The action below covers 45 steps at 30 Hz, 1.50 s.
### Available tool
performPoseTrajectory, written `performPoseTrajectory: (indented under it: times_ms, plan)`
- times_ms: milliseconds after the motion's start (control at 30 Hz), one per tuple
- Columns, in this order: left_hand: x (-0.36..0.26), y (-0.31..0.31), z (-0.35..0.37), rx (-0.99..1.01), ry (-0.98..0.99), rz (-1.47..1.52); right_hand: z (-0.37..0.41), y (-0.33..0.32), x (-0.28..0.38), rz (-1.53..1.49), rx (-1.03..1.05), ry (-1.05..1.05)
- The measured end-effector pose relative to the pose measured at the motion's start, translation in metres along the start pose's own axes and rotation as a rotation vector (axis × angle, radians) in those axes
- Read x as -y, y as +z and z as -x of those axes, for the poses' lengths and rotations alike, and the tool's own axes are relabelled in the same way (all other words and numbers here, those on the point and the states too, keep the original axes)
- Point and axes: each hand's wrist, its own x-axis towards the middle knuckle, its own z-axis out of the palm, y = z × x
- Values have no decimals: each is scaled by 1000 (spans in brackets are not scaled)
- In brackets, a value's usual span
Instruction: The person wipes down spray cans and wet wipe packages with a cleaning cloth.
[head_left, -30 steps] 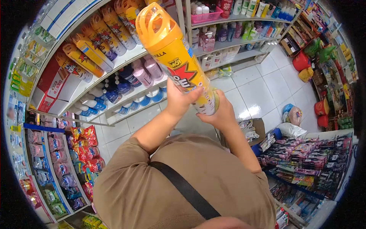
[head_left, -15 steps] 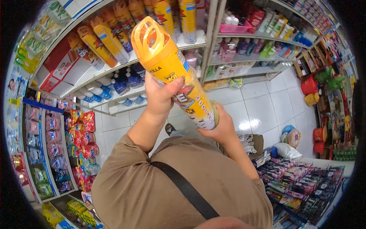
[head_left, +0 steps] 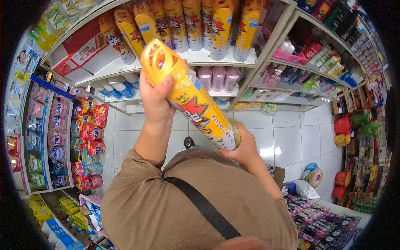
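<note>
A yellow insect-spray can (head_left: 200, 110) with an orange slotted cap lies slantwise before my chest, cap toward the upper left. My left hand (head_left: 156, 98) is closed around its upper end, with the thumb by the cap. At the pale bottom end, my right hand (head_left: 246, 148) grips the can, and a greenish cloth (head_left: 237, 131) sits between that palm and the can. Clear plastic film glints near the cap.
Similar spray cans (head_left: 193, 27) stand in a row on the white shelf (head_left: 200, 57) ahead, beside a red and white carton (head_left: 89, 50). Pink cans (head_left: 218, 78) fill part of the shelf below. Detergent packs (head_left: 89, 143) hang at left; packaged goods (head_left: 321, 221) lie at lower right.
My left hand has shifted up the can toward the cap, and the can has turned slightly. The view has moved, bringing more of the shelf row into sight. My right hand still holds the bottom.
</note>
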Motion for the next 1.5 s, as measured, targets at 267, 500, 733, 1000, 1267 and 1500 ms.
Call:
performPoseTrajectory:
  times_ms: [267, 500, 733, 1000, 1267, 1500]
  plan:
    - [-15, -55, -23, -143, 212, -100, -58, 27, 24, 26, 151, -57]
    - [-35, -103, -50, -169, 363, -208, -106, 75, 25, 18, 204, -184]
    - [-32, -138, -67, -126, 298, -199, -129, 99, 22, -198, 340, -92]
    - [-8, -120, -65, -100, 244, -342, -142, 107, -5, -403, 393, -95]
    - [-38, -106, -67, -330, 363, -408, -168, 75, -2, -271, 509, -234]
    - [-19, -88, -62, -324, 543, -279, -173, 51, -20, -319, 540, -300]
